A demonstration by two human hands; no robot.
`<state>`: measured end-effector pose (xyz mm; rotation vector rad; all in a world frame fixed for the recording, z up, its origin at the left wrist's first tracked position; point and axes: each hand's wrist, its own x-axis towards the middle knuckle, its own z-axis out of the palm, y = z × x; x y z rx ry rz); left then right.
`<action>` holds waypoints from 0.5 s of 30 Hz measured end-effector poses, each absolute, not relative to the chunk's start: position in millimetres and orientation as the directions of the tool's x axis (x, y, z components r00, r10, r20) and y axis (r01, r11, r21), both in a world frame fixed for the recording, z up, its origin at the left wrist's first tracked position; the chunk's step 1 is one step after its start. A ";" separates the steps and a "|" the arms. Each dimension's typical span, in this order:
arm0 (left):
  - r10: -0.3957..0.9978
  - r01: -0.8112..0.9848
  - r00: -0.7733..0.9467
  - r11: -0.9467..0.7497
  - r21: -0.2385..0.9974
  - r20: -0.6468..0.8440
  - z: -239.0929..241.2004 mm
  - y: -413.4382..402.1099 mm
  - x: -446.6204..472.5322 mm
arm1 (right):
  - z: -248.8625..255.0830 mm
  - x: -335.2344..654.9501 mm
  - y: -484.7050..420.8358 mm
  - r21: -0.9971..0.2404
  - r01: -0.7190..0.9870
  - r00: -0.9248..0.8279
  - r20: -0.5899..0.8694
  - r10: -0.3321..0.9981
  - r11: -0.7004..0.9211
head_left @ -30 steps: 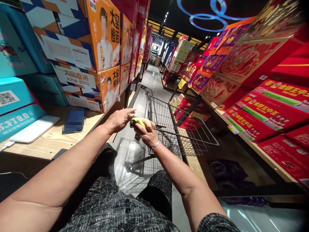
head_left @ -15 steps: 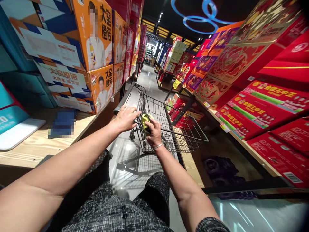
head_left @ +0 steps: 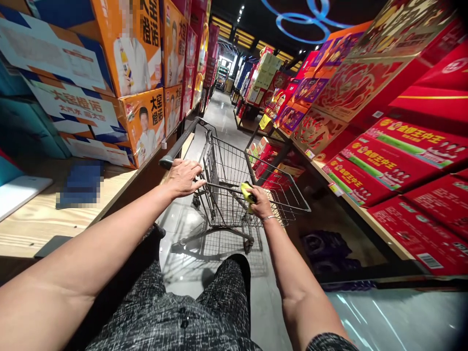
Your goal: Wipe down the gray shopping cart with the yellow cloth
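A black wire shopping cart [head_left: 219, 204] stands on the floor in front of me, turned sideways with its handle [head_left: 183, 141] at the left. My left hand [head_left: 184, 176] grips the cart's near top corner beside the handle end, with the fingers curled over the bar. In my right hand [head_left: 262, 202] is a bunched yellow cloth [head_left: 247, 192], with a dark part showing between the fingers. The hand is at the near side rail of the basket, and the cloth appears to touch that rail. Through the wires I see no goods in the basket.
Orange drink cartons [head_left: 142, 122] are stacked on a wooden shelf [head_left: 109, 187] at the left. Red and gold gift boxes [head_left: 383, 165] fill the right shelf. A tiled aisle [head_left: 221, 107] runs ahead between the displays. A blurred dark blue item [head_left: 80, 183] lies on the left shelf.
My right hand has moved right along the cart's near rail with the yellow cloth. My left hand has shifted slightly left and settled on the corner bar. The view has shifted a little.
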<state>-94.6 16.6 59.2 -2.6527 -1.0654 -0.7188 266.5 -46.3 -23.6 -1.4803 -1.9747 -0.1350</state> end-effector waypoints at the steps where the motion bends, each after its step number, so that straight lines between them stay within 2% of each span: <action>1: 0.597 0.691 0.621 -0.723 0.005 0.509 59.2 16.6 -95.3 | -26.4 288.3 -54.3 -0.289 0.915 -0.088 0.536 0.840 0.280; 4: 0.597 0.689 0.617 -0.725 0.014 0.512 58.3 16.2 -96.0 | -32.6 327.3 -73.5 -0.281 0.958 0.089 0.491 0.866 0.061; 7: 0.594 0.691 0.613 -0.723 0.011 0.521 57.4 16.2 -95.9 | -37.8 309.0 -77.9 -0.286 0.958 0.159 0.527 0.835 -0.001; 12: 0.601 0.700 0.626 -0.713 -0.019 0.496 59.9 16.3 -102.1 | -37.9 187.2 -57.7 -0.299 0.943 0.088 0.644 0.760 0.144; 15: 0.597 0.687 0.655 -0.726 -0.036 0.462 62.8 15.1 -110.5 | -25.2 114.3 -41.2 -0.245 0.897 -0.111 0.679 0.725 0.367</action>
